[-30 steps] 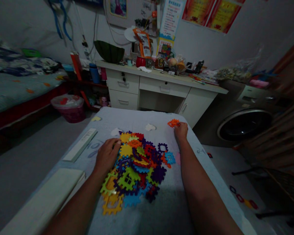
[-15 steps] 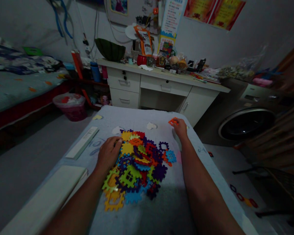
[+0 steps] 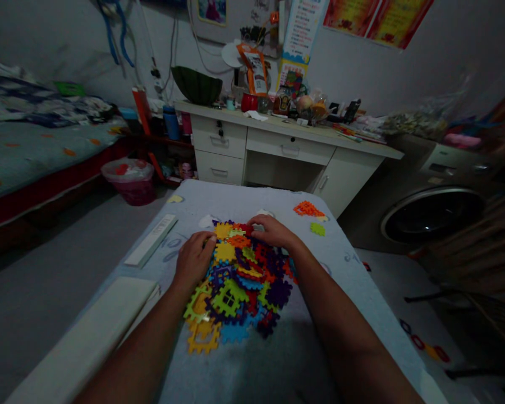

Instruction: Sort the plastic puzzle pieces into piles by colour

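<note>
A heap of colourful toothed plastic building pieces [image 3: 225,252] lies on the cloth-covered table. At the heap's left edge rests my left hand [image 3: 193,258], its fingers bent but apart, touching the side near a yellow piece. My right hand [image 3: 271,230] reaches over the far side of the heap; its thumb and fingers are apart at a red piece [image 3: 246,229]. The hand hides part of that red piece. Several orange pieces [image 3: 307,209] are gathered at the table's far right corner, with a lime green piece [image 3: 318,228] just in front of them.
On the table's left side lie a long white box [image 3: 151,240] and a larger pale flat case [image 3: 92,331]. A cluttered white desk [image 3: 290,137] stands behind the table. To the right is a washing machine [image 3: 437,196]; a few pieces [image 3: 429,349] lie on the floor.
My right hand has let go of an orange piece at the far right corner and come back left to the heap. The lime green piece now shows. My left hand stays beside the heap.
</note>
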The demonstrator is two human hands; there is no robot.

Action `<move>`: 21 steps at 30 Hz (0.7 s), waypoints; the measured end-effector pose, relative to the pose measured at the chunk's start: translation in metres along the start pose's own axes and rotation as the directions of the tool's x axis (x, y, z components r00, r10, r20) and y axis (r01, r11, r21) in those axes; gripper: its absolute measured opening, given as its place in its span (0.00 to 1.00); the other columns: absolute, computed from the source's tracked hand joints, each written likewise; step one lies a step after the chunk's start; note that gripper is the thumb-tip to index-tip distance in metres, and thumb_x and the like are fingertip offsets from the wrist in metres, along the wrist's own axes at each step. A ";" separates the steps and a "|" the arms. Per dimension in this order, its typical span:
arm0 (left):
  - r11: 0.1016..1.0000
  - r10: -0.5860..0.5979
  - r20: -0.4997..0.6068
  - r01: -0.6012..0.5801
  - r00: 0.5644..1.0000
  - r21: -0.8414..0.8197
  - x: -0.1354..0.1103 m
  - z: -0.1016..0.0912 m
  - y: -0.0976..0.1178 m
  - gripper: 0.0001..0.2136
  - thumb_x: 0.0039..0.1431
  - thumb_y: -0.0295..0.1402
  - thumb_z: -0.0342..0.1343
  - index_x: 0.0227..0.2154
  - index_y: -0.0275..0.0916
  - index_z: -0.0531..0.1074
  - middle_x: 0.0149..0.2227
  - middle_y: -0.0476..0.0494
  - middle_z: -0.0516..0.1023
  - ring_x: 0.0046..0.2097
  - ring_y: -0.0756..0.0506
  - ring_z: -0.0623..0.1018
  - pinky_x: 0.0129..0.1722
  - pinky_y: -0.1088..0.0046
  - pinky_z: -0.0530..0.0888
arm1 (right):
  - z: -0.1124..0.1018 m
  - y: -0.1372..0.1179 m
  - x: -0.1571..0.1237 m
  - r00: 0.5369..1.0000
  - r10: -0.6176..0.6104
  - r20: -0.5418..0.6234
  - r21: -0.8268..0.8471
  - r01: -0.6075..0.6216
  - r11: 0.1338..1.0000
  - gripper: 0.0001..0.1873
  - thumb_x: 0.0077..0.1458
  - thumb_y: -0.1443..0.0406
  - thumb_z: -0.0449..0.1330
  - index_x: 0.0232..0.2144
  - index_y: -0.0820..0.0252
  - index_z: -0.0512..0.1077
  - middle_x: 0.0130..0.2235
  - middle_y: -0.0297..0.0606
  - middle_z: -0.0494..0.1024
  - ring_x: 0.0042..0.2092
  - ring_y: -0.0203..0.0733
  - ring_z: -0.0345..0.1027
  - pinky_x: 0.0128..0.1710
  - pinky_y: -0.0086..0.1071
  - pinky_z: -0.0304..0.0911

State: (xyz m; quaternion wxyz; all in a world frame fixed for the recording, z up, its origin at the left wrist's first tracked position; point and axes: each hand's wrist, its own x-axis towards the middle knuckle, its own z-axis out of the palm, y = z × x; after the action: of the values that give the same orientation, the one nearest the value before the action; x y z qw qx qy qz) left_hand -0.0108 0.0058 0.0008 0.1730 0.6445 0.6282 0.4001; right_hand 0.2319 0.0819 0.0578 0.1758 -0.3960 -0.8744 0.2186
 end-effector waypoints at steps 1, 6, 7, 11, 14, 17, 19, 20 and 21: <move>1.000 -0.002 -0.003 0.002 1.000 0.000 0.000 0.000 0.000 0.21 0.62 0.47 0.41 0.41 0.41 0.74 0.46 0.41 0.77 0.51 0.40 0.74 0.55 0.61 0.68 | 0.004 0.002 0.001 1.000 0.018 -0.023 -0.044 -0.019 0.999 0.15 0.53 0.69 0.61 0.45 0.59 0.75 0.48 0.42 0.78 0.52 0.45 0.68 0.55 0.40 0.58; 1.000 -0.013 -0.004 0.013 1.000 0.007 0.001 0.002 -0.001 0.20 0.62 0.47 0.42 0.41 0.41 0.74 0.46 0.41 0.77 0.51 0.40 0.74 0.55 0.61 0.68 | 0.021 0.015 0.004 0.991 0.127 -0.037 -0.138 -0.131 0.982 0.21 0.55 0.64 0.62 0.51 0.61 0.71 0.53 0.47 0.76 0.54 0.49 0.67 0.56 0.42 0.57; 1.000 -0.015 -0.003 0.015 1.000 0.007 0.001 0.002 -0.002 0.20 0.62 0.47 0.42 0.41 0.41 0.74 0.46 0.41 0.77 0.51 0.40 0.74 0.55 0.61 0.68 | 0.023 0.017 0.005 0.990 0.135 -0.030 -0.140 -0.138 0.980 0.21 0.55 0.63 0.63 0.51 0.61 0.71 0.52 0.47 0.76 0.53 0.49 0.68 0.55 0.41 0.58; 1.000 -0.014 0.004 0.014 1.000 0.005 0.001 0.002 -0.001 0.21 0.63 0.47 0.42 0.42 0.40 0.74 0.47 0.40 0.77 0.52 0.40 0.74 0.55 0.61 0.68 | 0.027 0.020 0.008 0.992 0.120 -0.031 -0.118 -0.123 0.985 0.17 0.54 0.64 0.63 0.47 0.61 0.73 0.47 0.44 0.78 0.48 0.46 0.69 0.51 0.38 0.60; 1.000 -0.012 0.001 0.012 1.000 0.002 0.000 0.001 -0.001 0.20 0.63 0.47 0.42 0.42 0.41 0.74 0.47 0.41 0.77 0.52 0.40 0.74 0.55 0.61 0.68 | 0.026 0.018 0.009 0.993 0.114 -0.032 -0.094 -0.117 0.989 0.15 0.53 0.64 0.63 0.45 0.61 0.74 0.45 0.43 0.78 0.47 0.45 0.70 0.49 0.36 0.60; 1.000 -0.011 0.000 0.011 1.000 0.002 0.000 0.001 0.000 0.21 0.63 0.47 0.42 0.42 0.40 0.74 0.47 0.40 0.77 0.52 0.40 0.74 0.55 0.61 0.68 | 0.026 0.018 0.008 0.992 0.119 -0.036 -0.090 -0.122 0.989 0.15 0.52 0.63 0.64 0.43 0.62 0.74 0.45 0.42 0.78 0.46 0.44 0.69 0.49 0.36 0.59; 1.000 -0.014 0.001 0.014 1.000 0.001 0.000 0.001 0.000 0.21 0.62 0.47 0.42 0.42 0.39 0.74 0.47 0.40 0.76 0.52 0.40 0.74 0.55 0.60 0.68 | 0.027 0.017 0.008 0.991 0.129 -0.047 -0.094 -0.133 0.987 0.15 0.52 0.62 0.64 0.42 0.62 0.74 0.44 0.42 0.78 0.45 0.43 0.69 0.48 0.35 0.59; 1.000 -0.014 0.003 0.014 1.000 0.001 0.000 0.000 0.000 0.21 0.62 0.47 0.42 0.42 0.39 0.74 0.47 0.39 0.76 0.52 0.39 0.74 0.55 0.60 0.68 | 0.027 0.017 0.008 0.990 0.134 -0.052 -0.097 -0.139 0.986 0.14 0.53 0.62 0.64 0.42 0.62 0.74 0.44 0.42 0.78 0.45 0.43 0.69 0.47 0.35 0.59; 1.000 -0.013 0.006 0.013 1.000 0.002 0.000 0.000 0.000 0.21 0.62 0.47 0.42 0.42 0.39 0.74 0.47 0.39 0.76 0.52 0.39 0.74 0.55 0.60 0.68 | 0.027 0.016 0.008 0.989 0.137 -0.056 -0.100 -0.143 0.985 0.14 0.53 0.62 0.64 0.42 0.62 0.74 0.44 0.42 0.78 0.45 0.43 0.69 0.47 0.35 0.59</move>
State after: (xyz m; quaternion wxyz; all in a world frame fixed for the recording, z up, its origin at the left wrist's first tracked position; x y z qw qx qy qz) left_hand -0.0103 0.0058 0.0010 0.1769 0.6417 0.6324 0.3962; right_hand 0.2238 0.0914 0.0275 0.1608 -0.4703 -0.8499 0.1750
